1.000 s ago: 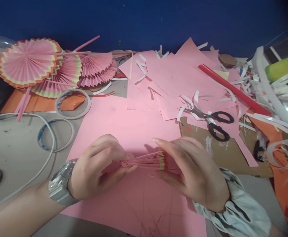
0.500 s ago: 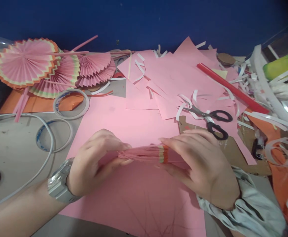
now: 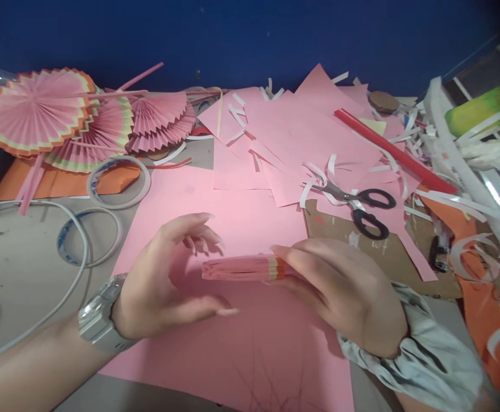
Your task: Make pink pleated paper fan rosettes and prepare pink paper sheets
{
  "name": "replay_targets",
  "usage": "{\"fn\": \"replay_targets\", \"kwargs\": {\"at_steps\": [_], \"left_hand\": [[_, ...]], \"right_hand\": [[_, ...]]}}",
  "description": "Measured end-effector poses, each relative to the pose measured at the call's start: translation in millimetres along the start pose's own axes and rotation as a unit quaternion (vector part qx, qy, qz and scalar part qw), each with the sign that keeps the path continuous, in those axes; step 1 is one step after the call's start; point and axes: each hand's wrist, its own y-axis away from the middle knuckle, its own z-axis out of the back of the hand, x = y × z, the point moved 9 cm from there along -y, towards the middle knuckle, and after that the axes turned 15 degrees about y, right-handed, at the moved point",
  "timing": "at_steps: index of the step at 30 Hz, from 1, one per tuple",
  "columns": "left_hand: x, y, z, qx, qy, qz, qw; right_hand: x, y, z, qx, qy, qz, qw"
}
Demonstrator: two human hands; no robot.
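Note:
A folded pink paper fan, pleated tight with orange and green edging at its right end, lies level just above a large pink sheet. My right hand pinches its right end between thumb and fingers. My left hand, with a silver watch on the wrist, hovers at the fan's left end with fingers and thumb spread apart, not touching it.
Finished round pink fans lie at the back left beside tape rolls and a white cable. Black-handled scissors rest on cardboard to the right, among loose pink sheets, white paper strips and a red rod.
My left hand has let go of the fan's left end and opened. The right hand keeps hold of the fan, which has dropped slightly.

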Motion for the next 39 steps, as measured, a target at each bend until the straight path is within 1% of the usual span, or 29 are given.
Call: {"fn": "replay_targets", "kwargs": {"at_steps": [1, 4, 6, 11, 15, 17, 20, 23, 25, 26, 28, 30, 32, 33, 35, 36, 38, 39], "left_hand": [[-3, -1, -4.5, 0.015, -0.020, -0.010, 1.000], [-10, -4, -22.2, 0.089, -0.091, -0.040, 0.991], [-11, -5, -25.4, 0.103, -0.105, -0.042, 0.988], [-6, -5, -13.3, 0.053, -0.112, -0.023, 0.992], [2, -6, -3.2, 0.015, -0.121, 0.015, 0.992], [7, -5, -1.2, 0.008, -0.115, 0.044, 0.992], [13, -3, -2.2, 0.004, -0.069, 0.082, 0.994], [17, -1, -1.1, -0.021, 0.028, 0.112, 0.993], [20, 0, 0.7, -0.030, 0.050, 0.156, 0.986], [22, 1, 0.7, -0.022, 0.048, 0.188, 0.981], [22, 3, 1.5, 0.005, 0.031, 0.251, 0.967], [12, 4, 3.6, 0.038, 0.007, 0.281, 0.959], [0, 6, 5.5, 0.075, -0.031, 0.294, 0.952], [-5, 8, 5.5, 0.095, -0.050, 0.300, 0.948], [-11, 13, 4.4, 0.127, -0.072, 0.305, 0.941], [-12, 15, 5.0, 0.134, -0.079, 0.303, 0.940], [-11, 19, 12.0, 0.125, -0.095, 0.290, 0.944], [-8, 21, 22.0, 0.098, -0.112, 0.287, 0.946]], "right_hand": [[3, 0, -2, 0.008, 0.003, 0.007, 1.000], [12, -1, -8, 0.028, 0.010, 0.022, 0.999], [13, -2, -11, 0.038, 0.007, 0.021, 0.999], [-3, -2, -9, 0.061, 0.032, 0.011, 0.998], [-22, -1, 4, 0.059, 0.052, -0.018, 0.997], [-25, -2, 10, 0.046, 0.044, -0.026, 0.998], [-23, -5, 10, 0.033, 0.032, -0.019, 0.999], [-22, -7, 2, 0.040, -0.002, -0.020, 0.999], [-22, -8, -1, 0.041, -0.039, -0.029, 0.998], [-23, -8, -1, 0.043, -0.062, -0.040, 0.996], [-23, -9, -4, 0.075, -0.111, -0.060, 0.989], [-24, -14, -3, 0.107, -0.144, -0.084, 0.980], [-22, -24, 3, 0.129, -0.155, -0.091, 0.975], [-20, -31, 6, 0.142, -0.154, -0.083, 0.974], [-10, -46, 12, 0.175, -0.152, -0.042, 0.972], [-6, -53, 14, 0.188, -0.151, -0.025, 0.970], [-7, -65, 19, 0.183, -0.153, -0.030, 0.971], [-13, -70, 23, 0.162, -0.158, -0.053, 0.973]]}}
